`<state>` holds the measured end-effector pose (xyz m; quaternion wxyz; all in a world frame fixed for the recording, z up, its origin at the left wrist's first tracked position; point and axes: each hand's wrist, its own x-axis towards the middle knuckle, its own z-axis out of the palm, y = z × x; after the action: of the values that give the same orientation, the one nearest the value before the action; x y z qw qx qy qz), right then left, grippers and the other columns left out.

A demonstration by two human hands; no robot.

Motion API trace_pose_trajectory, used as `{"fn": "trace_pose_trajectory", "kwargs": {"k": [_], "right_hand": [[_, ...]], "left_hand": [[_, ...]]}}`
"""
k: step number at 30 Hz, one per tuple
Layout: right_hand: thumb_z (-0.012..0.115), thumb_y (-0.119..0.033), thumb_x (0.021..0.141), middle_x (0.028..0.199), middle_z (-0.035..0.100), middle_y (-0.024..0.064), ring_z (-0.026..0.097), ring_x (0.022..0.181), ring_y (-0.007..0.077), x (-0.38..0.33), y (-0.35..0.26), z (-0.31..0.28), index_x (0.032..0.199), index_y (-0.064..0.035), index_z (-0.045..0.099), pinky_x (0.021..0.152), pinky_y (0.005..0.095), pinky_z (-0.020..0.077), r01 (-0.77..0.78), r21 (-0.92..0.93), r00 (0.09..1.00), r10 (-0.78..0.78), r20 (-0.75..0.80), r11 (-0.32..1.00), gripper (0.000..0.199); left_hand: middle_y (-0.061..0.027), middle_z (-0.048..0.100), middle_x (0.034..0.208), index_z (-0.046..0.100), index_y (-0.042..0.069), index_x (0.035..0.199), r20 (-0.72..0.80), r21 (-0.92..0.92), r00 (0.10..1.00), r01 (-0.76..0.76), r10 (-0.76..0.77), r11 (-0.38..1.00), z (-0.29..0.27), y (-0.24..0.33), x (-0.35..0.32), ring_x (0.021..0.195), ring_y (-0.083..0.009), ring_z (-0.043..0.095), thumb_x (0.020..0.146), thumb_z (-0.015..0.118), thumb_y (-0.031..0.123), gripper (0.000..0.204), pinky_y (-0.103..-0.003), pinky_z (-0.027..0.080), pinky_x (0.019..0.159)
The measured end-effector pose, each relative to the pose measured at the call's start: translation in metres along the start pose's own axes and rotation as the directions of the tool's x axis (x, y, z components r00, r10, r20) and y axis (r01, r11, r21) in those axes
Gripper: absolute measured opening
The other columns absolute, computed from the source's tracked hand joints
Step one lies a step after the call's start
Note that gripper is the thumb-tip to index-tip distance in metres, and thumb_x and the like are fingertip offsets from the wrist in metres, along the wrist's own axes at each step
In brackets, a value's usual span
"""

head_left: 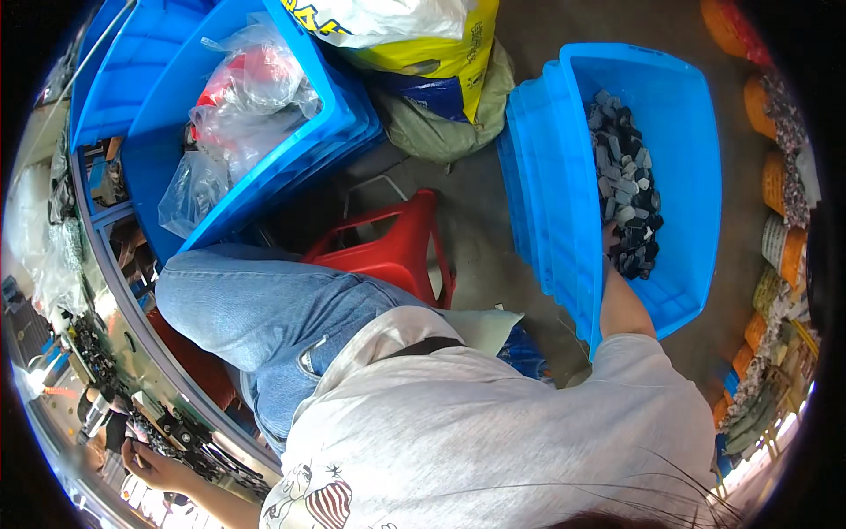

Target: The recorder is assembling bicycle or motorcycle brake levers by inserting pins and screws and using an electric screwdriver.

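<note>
My right arm reaches down into a blue plastic bin (687,194) on the right. Inside lies a heap of small grey and black plastic-looking pieces (627,181). My right hand (610,236) is at the near edge of this heap, its fingers hidden by the bin's side and the pieces. Far to the left, my left hand (152,465) is over the worktable, with its fingers curled together. A small black piece (115,432) is right by its fingertips; what the fingers pinch is too small to make out. Several black parts (176,432) lie beside that hand.
Another blue bin (308,176) at upper left holds clear plastic bags (256,97) with red contents. Between the bins stand a red plastic stool (388,242) and a yellow and white sack (432,53). Orange-sided containers (774,181) line the far right. The worktable's edge (132,309) curves along the left.
</note>
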<state>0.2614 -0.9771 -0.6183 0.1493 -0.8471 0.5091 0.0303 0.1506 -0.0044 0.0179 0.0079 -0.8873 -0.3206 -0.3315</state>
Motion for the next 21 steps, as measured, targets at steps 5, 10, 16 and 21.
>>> {"fn": "trace_pose_trajectory", "kwargs": {"k": [5, 10, 16, 21], "right_hand": [[0.083, -0.054, 0.069, 0.152, 0.019, 0.0283, 0.038, 0.128, 0.0533, -0.063, -0.084, 0.017, 0.153, -0.0254, 0.024, 0.094, 0.0605, 0.0444, -0.517, 0.353, 0.856, 0.483, 0.185, 0.78, 0.108], [0.078, -0.059, 0.072, 0.152, 0.023, 0.0258, 0.041, 0.127, 0.0504, -0.121, -0.175, -0.066, 0.154, -0.0224, 0.023, 0.092, 0.0619, 0.0442, -0.136, -0.058, 0.985, 0.141, 0.096, 0.989, 0.105], [0.068, -0.055, 0.084, 0.147, 0.033, 0.026, 0.046, 0.123, 0.0464, -0.03, -0.112, 0.011, 0.154, -0.022, 0.019, 0.093, 0.0627, 0.0424, 0.303, -0.329, 0.942, -0.228, 0.247, 0.894, 0.092], [0.064, -0.05, 0.089, 0.141, 0.043, 0.0249, 0.051, 0.117, 0.0418, -0.061, -0.193, 0.058, 0.148, -0.015, 0.031, 0.097, 0.0587, 0.0412, 0.191, -0.13, 0.971, -0.168, 0.169, 0.973, 0.076]], "left_hand": [[-0.0106, 0.064, 0.113, 0.062, -0.003, 0.116, 0.004, 0.101, 0.994, -0.106, 0.106, 0.989, -0.03, 0.021, 0.006, 0.101, -0.0198, 0.061, 0.099, 0.058, 0.009, 0.022, -0.031, 0.051, 0.087], [-0.0109, 0.064, 0.111, 0.063, -0.004, 0.116, -0.042, 0.029, 0.998, -0.04, 0.041, 0.999, -0.036, 0.028, 0.002, 0.1, -0.0195, 0.061, 0.099, 0.058, 0.008, 0.021, -0.031, 0.052, 0.086], [-0.0102, 0.066, 0.107, 0.064, -0.004, 0.113, -0.038, 0.04, 0.999, -0.03, 0.032, 0.999, -0.026, 0.015, -0.019, 0.097, -0.0189, 0.061, 0.098, 0.059, 0.007, 0.019, -0.031, 0.051, 0.086], [-0.0094, 0.066, 0.105, 0.065, -0.003, 0.112, -0.058, 0.145, 0.989, -0.127, 0.137, 0.981, -0.038, 0.021, -0.015, 0.095, -0.0184, 0.062, 0.097, 0.059, 0.006, 0.018, -0.032, 0.051, 0.087]]}}
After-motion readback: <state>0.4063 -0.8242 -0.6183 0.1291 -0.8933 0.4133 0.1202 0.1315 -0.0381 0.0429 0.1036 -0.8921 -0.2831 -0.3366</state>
